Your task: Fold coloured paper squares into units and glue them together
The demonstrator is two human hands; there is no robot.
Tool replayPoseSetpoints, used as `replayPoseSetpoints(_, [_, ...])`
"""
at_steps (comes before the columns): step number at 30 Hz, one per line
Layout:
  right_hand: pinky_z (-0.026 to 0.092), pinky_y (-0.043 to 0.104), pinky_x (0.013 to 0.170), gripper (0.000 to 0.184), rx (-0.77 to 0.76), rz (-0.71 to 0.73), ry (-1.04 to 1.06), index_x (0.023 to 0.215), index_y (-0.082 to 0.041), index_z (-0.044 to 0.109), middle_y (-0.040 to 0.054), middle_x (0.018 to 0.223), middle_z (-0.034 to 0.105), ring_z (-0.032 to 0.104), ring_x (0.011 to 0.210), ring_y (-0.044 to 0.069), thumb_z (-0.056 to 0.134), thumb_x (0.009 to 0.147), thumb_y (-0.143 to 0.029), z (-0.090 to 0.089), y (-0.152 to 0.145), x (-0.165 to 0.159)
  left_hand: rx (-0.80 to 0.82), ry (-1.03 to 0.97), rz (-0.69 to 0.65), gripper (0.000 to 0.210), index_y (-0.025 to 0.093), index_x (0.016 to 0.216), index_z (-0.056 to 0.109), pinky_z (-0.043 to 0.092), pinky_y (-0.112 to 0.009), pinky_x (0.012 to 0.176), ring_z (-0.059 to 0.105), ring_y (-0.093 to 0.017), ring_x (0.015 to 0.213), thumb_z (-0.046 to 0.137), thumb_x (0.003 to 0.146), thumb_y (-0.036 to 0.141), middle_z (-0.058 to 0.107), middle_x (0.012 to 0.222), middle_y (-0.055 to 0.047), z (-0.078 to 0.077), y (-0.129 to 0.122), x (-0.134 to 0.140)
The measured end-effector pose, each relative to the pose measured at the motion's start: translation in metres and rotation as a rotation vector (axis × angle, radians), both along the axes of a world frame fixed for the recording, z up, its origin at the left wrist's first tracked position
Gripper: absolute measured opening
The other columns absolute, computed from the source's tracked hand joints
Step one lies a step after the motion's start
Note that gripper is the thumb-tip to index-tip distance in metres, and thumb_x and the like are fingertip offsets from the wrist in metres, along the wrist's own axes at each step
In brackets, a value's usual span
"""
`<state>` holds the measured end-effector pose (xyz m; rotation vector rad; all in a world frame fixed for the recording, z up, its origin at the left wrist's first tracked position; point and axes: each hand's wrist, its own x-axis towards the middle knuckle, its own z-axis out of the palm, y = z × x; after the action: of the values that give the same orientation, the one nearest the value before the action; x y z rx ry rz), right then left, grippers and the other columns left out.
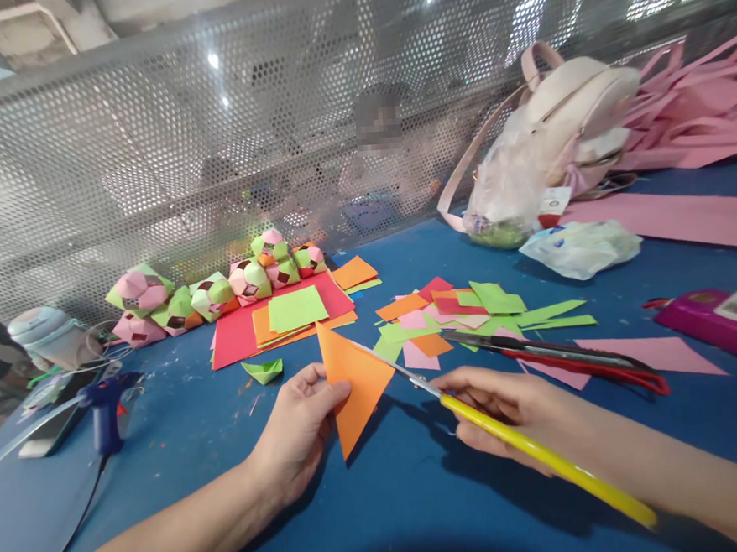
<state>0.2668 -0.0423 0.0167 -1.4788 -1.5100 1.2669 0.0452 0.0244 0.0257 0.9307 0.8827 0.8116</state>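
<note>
Between the thumb and fingers of my left hand (303,423) is an orange paper triangle (355,395), held upright above the blue table. My right hand (504,405) grips a pair of scissors (512,438) with yellow handles. Their metal blades reach the triangle's upper right edge, partly hidden behind the paper. Just beyond the hands lies a heap of cut paper scraps (422,323) in green, orange, pink and red. A small folded green paper piece (263,372) rests left of the triangle. Behind it, a green paper square (297,309) tops stacked orange and red sheets (239,331).
A blue glue gun (109,408) with its cord stands at left. Folded paper balls (212,295) line up below the perforated metal screen (177,155). A black-and-red cutting tool (569,359) lies right of the scraps. A pale backpack (577,102) and plastic bag (504,186) sit back right.
</note>
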Motion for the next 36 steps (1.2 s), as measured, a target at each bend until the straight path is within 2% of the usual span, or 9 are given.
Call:
replayPoseSetpoints(4, [0.032,0.018,0.037,0.044,-0.057,0.017,0.013,0.104,-0.021,0.057,-0.0041,0.068,0.049,0.036,0.043,0.004,0.064,0.071,-0.049,-0.0004,0.0013,-0.0013,-0.01,0.011,0.013,0.02,0.014,0.086,0.053,0.05,-0.022,0.061,0.065,-0.013,0.065,0.068,0.072,0.018,0.069,0.077,-0.006,0.0013,-0.0003,0.0002])
replayPoseSetpoints(12, [0.029,0.017,0.033,0.043,-0.09,0.042,0.009,0.102,-0.021,0.054,-0.0058,0.067,0.042,0.031,0.039,0.002,0.065,0.071,-0.05,-0.0038,0.0036,-0.0033,-0.016,-0.01,0.003,0.022,0.014,0.086,0.055,0.051,-0.024,0.063,0.066,-0.015,0.067,0.069,0.07,0.017,0.069,0.081,-0.007,0.003,-0.0006,0.0003])
replayPoseSetpoints(17, [0.029,0.017,0.033,0.043,-0.066,0.026,0.014,0.103,-0.022,0.056,-0.0046,0.067,0.046,0.034,0.042,0.004,0.065,0.071,-0.049,-0.0055,0.0041,-0.0027,-0.031,-0.021,0.01,0.023,0.013,0.084,0.056,0.051,-0.023,0.06,0.065,-0.014,0.063,0.072,0.067,0.017,0.069,0.076,-0.006,0.0027,-0.0008,0.0009])
replayPoseSetpoints(20, [0.032,0.016,0.038,0.041,-0.058,0.031,0.014,0.104,-0.023,0.056,-0.0034,0.071,0.048,0.039,0.047,0.005,0.064,0.072,-0.048,-0.0035,0.0038,-0.0025,-0.042,-0.02,-0.002,0.025,0.013,0.087,0.056,0.052,-0.025,0.064,0.067,-0.016,0.068,0.071,0.069,0.017,0.07,0.081,-0.008,0.001,-0.0021,0.0012])
replayPoseSetpoints(24, [0.029,0.017,0.036,0.039,-0.063,0.035,0.009,0.103,-0.023,0.056,-0.0045,0.07,0.046,0.033,0.043,0.003,0.063,0.073,-0.047,-0.0027,0.0039,-0.0034,-0.027,-0.01,-0.02,0.022,0.014,0.09,0.055,0.053,-0.026,0.069,0.068,-0.018,0.075,0.068,0.072,0.017,0.07,0.089,-0.01,-0.0015,-0.0041,0.0011])
replayPoseSetpoints(32, [0.028,0.017,0.033,0.042,-0.072,0.04,0.011,0.101,-0.022,0.057,-0.0049,0.066,0.044,0.032,0.04,0.003,0.063,0.072,-0.051,-0.0086,0.0045,-0.0037,-0.034,-0.014,-0.018,0.021,0.014,0.087,0.057,0.053,-0.026,0.069,0.067,-0.016,0.073,0.069,0.071,0.017,0.07,0.086,-0.008,-0.0018,-0.0029,0.0011])
replayPoseSetpoints(36, [0.028,0.019,0.034,0.041,-0.07,0.029,0.02,0.102,-0.022,0.057,-0.0052,0.066,0.044,0.033,0.04,0.003,0.063,0.072,-0.049,-0.0077,0.0046,-0.0051,-0.04,-0.026,-0.018,0.016,0.014,0.084,0.056,0.053,-0.023,0.065,0.066,-0.013,0.066,0.067,0.073,0.013,0.068,0.076,-0.004,-0.0013,-0.0034,0.0021])
